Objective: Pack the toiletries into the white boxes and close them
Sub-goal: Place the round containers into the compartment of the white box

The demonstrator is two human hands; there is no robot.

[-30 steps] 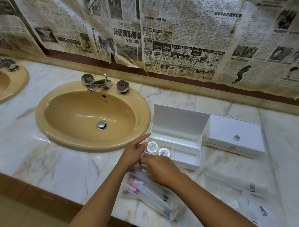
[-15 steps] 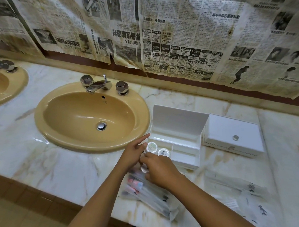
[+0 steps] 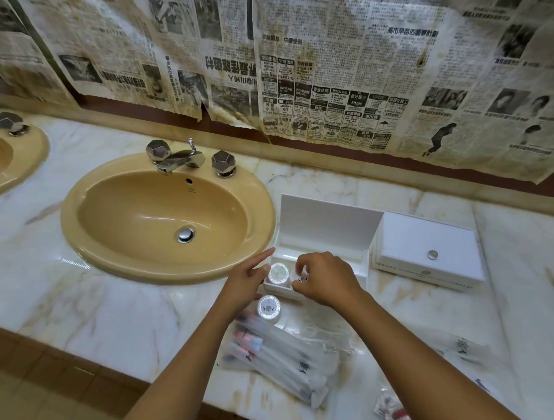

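The beige sink (image 3: 167, 217) sits at the left of the marble worktop (image 3: 75, 302), taps at its back rim, old newspaper pasted along the wall behind.

Moving right, the left hand (image 3: 245, 286) rests against the near-left corner of the open white box (image 3: 325, 243), index finger stretched out toward the sink rim, the other fingers loosely bent beside the box wall; I cannot tell whether they grip it or only steady it. That hand looks much as it did 1 second ago.

Inside the box, 1 round-capped jar (image 3: 278, 273) stands in the front-left compartment. What has changed is beside it: the right hand (image 3: 325, 280) has come up from the pile of packets and now sits over the front-middle compartment, fingers curled and pinching something small with a printed mark, most of it hidden under the knuckles. A moment back 2 caps showed in the box; now 1 is covered by this hand, and another jar (image 3: 269, 307) stands uncovered on the worktop just in front of the box, touching the clear toothbrush packets (image 3: 279, 352).

So the jars seem to be going in 1 by 1, and packing is early: the packets lie loose, more sachets (image 3: 394, 411) wait at the near-right edge.

Furthest right, the second white box (image 3: 429, 248) has its lid down; whether it is filled cannot be seen.
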